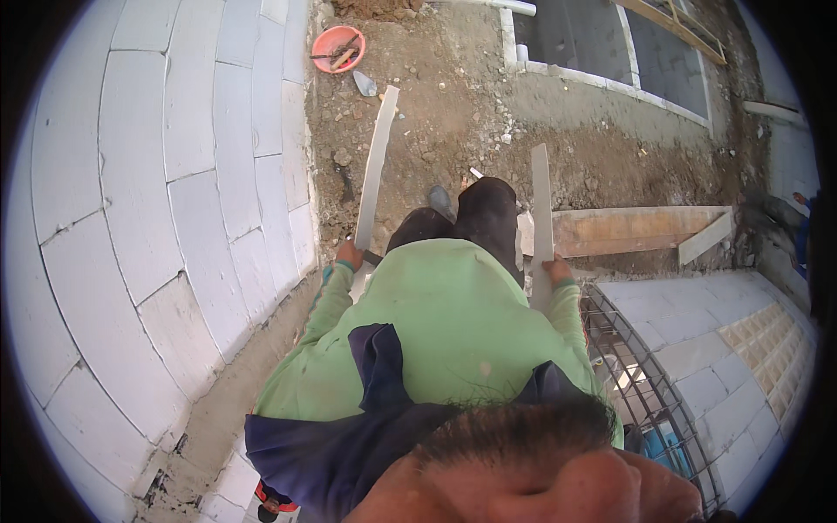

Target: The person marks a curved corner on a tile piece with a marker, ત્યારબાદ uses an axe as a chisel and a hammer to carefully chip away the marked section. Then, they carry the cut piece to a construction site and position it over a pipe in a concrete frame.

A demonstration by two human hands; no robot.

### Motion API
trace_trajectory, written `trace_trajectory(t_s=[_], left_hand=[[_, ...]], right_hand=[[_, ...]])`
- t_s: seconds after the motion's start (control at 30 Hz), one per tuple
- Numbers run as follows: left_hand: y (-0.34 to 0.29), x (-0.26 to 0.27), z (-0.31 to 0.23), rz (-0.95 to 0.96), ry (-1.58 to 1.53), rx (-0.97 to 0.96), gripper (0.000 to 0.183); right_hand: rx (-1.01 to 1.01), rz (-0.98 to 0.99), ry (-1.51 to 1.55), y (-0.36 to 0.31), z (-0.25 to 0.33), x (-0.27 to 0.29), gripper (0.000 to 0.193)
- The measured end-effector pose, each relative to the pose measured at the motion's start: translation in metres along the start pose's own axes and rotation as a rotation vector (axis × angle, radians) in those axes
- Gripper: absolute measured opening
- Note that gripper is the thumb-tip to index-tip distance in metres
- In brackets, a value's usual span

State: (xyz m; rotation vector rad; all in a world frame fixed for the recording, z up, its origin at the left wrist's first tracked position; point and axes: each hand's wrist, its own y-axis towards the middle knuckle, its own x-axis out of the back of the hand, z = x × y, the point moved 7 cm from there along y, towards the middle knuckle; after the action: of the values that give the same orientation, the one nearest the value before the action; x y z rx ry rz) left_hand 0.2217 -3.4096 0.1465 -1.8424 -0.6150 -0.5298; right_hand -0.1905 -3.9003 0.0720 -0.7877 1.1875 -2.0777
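My left hand (350, 254) is closed around a long pale strip (377, 166), which looks like a board. The strip reaches forward over the dirt and also shows a little behind the hand. A short dark piece juts out beside these fingers; I cannot tell what it is. On the other side of my body, my right hand (558, 269) grips a second pale strip (541, 196) of similar look, pointing forward. Both strips run roughly parallel, one at each side of my legs. My fingertips are partly hidden.
A white block wall (192, 174) rises on the left. Ahead on the dirt are a pink basin (339, 49) with tools and a trowel (364, 84). At right lie a wooden plank (619, 231) and a rebar cage (641, 375). Block-edged pits (636, 83) lie far right; another person (800, 231) is at the right rim.
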Motion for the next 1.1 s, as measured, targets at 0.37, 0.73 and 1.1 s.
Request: trace_trajectory(t_s=[0.37, 0.73, 1.1], left_hand=[[0.211, 0.060, -0.114, 0.035, 0.058, 0.035, 0.041], [0.380, 0.195, -0.268, 0.006, 0.049, 0.010, 0.041], [0.638, 0.290, -0.347, 0.066, 0.374, -0.324, 0.047]], right_hand=[[-0.067, 0.106, -0.361, 0.091, 0.158, -0.016, 0.045], [0.020, 0.128, -0.625, 0.199, 0.280, -0.007, 0.049], [-0.076, 0.038, -0.950, 0.303, 0.405, -0.027, 0.041]])
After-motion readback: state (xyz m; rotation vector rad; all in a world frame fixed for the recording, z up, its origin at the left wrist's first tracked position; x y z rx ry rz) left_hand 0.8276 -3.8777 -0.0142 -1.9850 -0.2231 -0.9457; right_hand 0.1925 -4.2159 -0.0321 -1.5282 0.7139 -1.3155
